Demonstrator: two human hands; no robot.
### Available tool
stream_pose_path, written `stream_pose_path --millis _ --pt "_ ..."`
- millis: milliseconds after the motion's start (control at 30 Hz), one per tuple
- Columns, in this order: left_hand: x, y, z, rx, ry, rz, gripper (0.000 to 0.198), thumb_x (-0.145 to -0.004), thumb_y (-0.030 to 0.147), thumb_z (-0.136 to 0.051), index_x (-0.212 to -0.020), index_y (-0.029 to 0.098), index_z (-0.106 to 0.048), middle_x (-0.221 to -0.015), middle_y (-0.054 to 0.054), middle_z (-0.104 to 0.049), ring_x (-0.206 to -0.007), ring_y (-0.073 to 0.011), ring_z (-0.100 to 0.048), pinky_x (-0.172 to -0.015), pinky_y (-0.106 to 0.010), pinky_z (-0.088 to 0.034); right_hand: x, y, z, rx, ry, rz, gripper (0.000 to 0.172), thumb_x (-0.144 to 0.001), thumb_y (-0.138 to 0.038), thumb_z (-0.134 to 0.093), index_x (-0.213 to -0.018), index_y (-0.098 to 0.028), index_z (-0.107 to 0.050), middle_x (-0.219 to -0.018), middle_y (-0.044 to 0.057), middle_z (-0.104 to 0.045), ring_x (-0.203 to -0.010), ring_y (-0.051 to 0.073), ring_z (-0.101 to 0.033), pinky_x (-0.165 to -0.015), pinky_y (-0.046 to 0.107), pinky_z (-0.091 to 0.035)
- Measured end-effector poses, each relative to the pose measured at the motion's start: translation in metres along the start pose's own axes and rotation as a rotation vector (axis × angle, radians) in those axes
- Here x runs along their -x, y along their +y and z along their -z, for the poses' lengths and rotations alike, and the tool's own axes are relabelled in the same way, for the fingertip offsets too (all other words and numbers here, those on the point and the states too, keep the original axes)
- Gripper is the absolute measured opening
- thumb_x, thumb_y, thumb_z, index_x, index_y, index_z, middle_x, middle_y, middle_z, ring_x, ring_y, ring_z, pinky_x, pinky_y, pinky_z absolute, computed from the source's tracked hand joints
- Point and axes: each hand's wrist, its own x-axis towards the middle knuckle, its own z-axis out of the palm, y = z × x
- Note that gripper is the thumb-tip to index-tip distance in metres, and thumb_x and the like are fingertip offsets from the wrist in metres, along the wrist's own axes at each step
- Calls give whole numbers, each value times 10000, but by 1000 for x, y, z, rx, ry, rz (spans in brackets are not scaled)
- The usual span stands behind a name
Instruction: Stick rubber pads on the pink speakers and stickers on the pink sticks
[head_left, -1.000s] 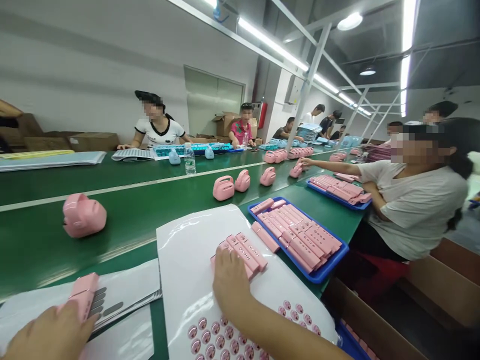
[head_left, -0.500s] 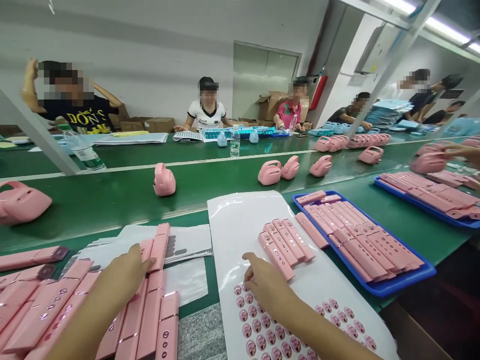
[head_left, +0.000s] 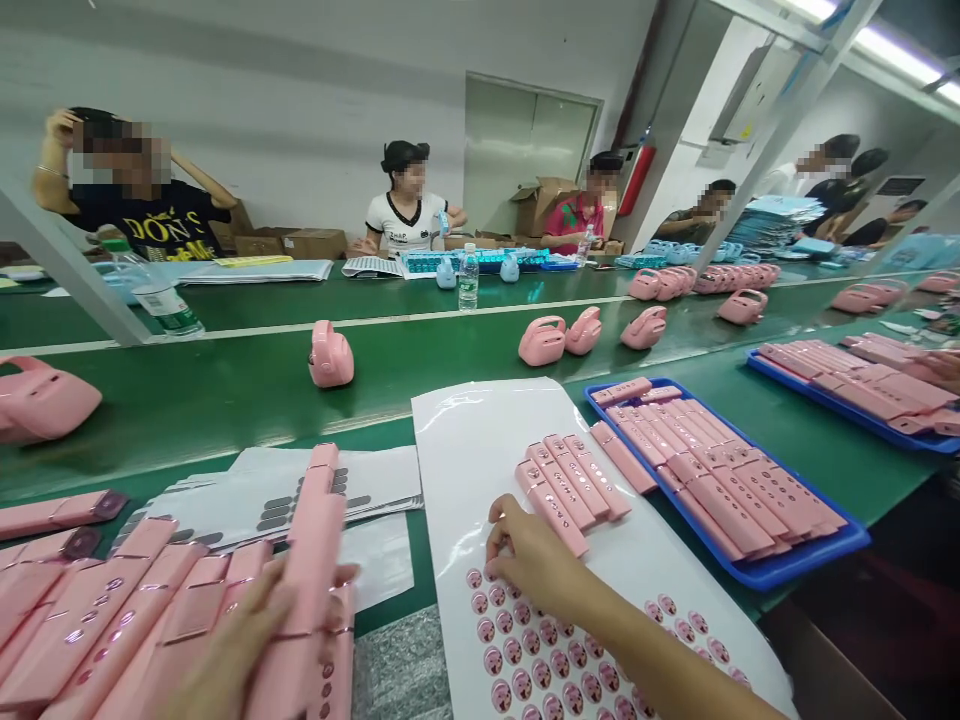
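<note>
My left hand is wrapped around a long pink plastic case, lifted at a tilt above other pink cases lying close together. The moving hand and case are slightly blurred. My right hand has thumb and forefinger pinched at the top left corner of rows of round pink stickers on a white sheet. Whatever is between those fingertips is too small to make out. Just beyond that hand, several pink cases with shiny button marks lie side by side on the sheet.
A blue tray full of pink cases stands to the right, with another blue tray beyond it. Pink handled housings stand along the green conveyor. Stacked white sheets lie at left. Several co-workers sit opposite.
My left hand has drawn back toward me and raised a pink case from the group. My right hand's fingers have curled into a pinch, staying by the stickers' corner.
</note>
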Motion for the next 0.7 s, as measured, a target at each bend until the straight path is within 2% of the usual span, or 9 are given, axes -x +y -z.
stream_pose_path --millis 133,233,300,400,433,500,567,633,700 --pt "27 -25 -26 304 -189 219 499 -719 363 -681 -1133 213 -445 -785 -68 -679 -567 -181 -584 -451 -278 -462 3 -4 3 -101 40 -8 286 -737 -79 -489 -921 -241 -341 -733 -55 -588 -572 110 -452 -497 226 -361" --pt "37 -37 -32 344 -315 367 353 -766 387 -636 -1046 214 -508 -775 -59 -670 -502 -160 -590 -459 -271 -452 10 -11 6 -191 97 -22 245 -803 -172 -505 -932 -252 -314 -772 -47 -575 -647 123 -478 -559 245 -378" --pt "41 -45 -33 355 -358 413 380 -711 433 -695 -968 192 -552 -722 -57 -661 -501 -155 -599 -496 -264 -460 16 -18 6 -304 116 -39 261 -816 -262 -549 -929 -256 -315 -802 -33 -580 -708 148 -531 -574 260 -388" --pt "43 -53 -36 280 -380 322 565 -577 476 -789 -1016 192 -574 -617 -29 -639 -465 -151 -579 -488 -257 -451 26 -31 5 -498 113 -23 318 -797 -341 -615 -912 -256 -331 -793 -34 -581 -756 166 -566 -633 284 -412" --pt "44 -54 -37 210 -354 268 601 -565 477 -794 -1055 199 -583 -650 -39 -655 -495 -159 -590 -505 -265 -465 29 -35 4 -550 110 -11 329 -793 -347 -630 -911 -256 -337 -778 -41 -576 -753 159 -565 -652 286 -417" --pt "45 -54 -39 3 -245 122 582 -572 437 -794 -1091 234 -624 -832 -73 -691 -678 -203 -637 -627 -301 -509 36 -43 2 -639 114 11 335 -789 -339 -652 -907 -257 -349 -757 -49 -568 -744 148 -561 -666 282 -430" --pt "47 -49 -39 -219 -167 -65 484 -578 365 -780 -1045 286 -679 -1006 -67 -679 -879 -248 -624 -783 -329 -499 43 -51 0 -705 127 40 331 -788 -320 -661 -898 -259 -355 -744 -53 -564 -728 140 -558 -674 285 -450" --pt "48 -42 -37 -387 -208 -216 378 -595 280 -728 -970 326 -712 -1006 -44 -686 -911 -267 -612 -805 -339 -484 50 -56 -3 -737 115 66 314 -798 -288 -653 -901 -263 -358 -748 -58 -568 -715 133 -562 -691 296 -467" --pt "49 -34 -35 -457 -309 -286 336 -602 212 -664 -907 339 -723 -967 -31 -695 -881 -263 -616 -771 -332 -486 56 -61 -8 -724 58 74 292 -816 -259 -633 -913 -270 -358 -766 -62 -575 -724 129 -569 -703 298 -468"
